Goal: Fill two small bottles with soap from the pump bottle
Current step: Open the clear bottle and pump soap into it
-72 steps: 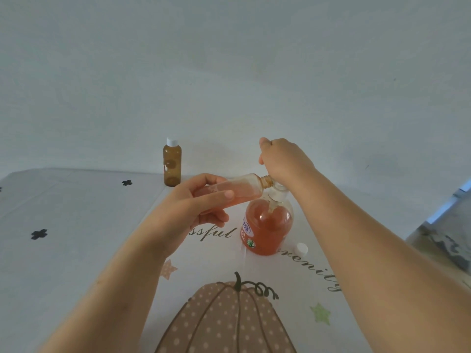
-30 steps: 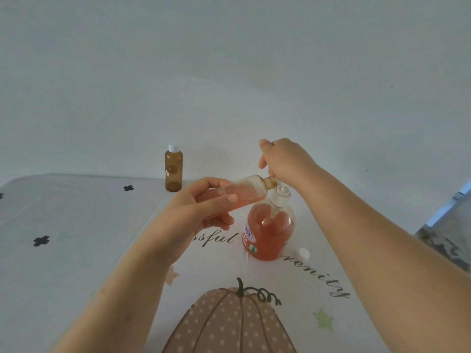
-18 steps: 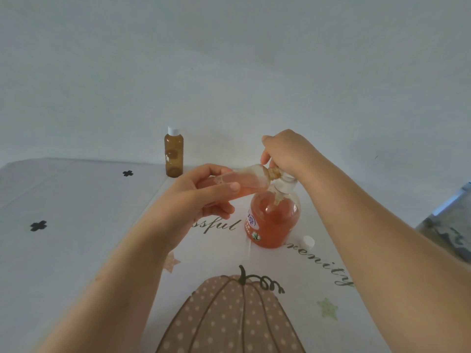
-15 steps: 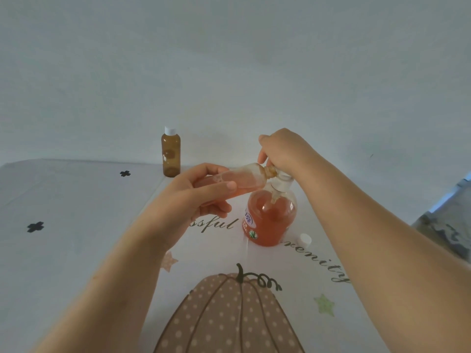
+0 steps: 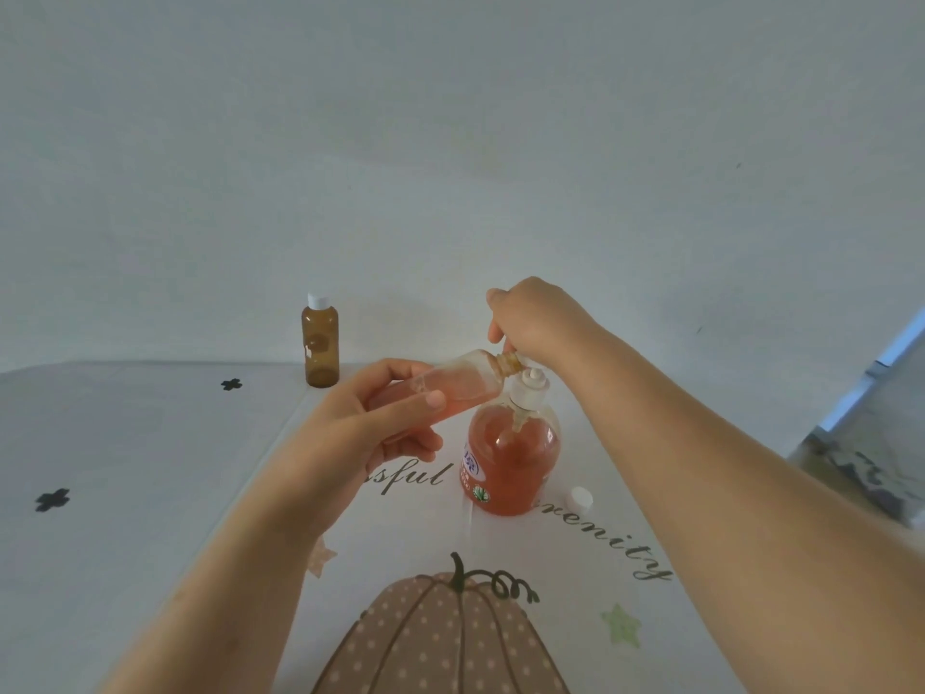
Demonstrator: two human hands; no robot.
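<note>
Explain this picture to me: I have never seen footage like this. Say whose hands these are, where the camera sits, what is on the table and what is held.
No machine here: a person wears one camera on the head, looking down at their own bare hands. The left hand holds a small uncapped bottle, tilted, its mouth at the nozzle of the pump bottle of orange soap. The right hand rests on the pump. On the pumpkin-print tablecloth stand a capped amber bottle and a loose white cap.

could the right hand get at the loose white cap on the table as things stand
Probably yes, but not freely: the white cap lies bare on the table just right of the pump bottle, under the right forearm. The right hand is busy on the pump head and must let go first.
</note>
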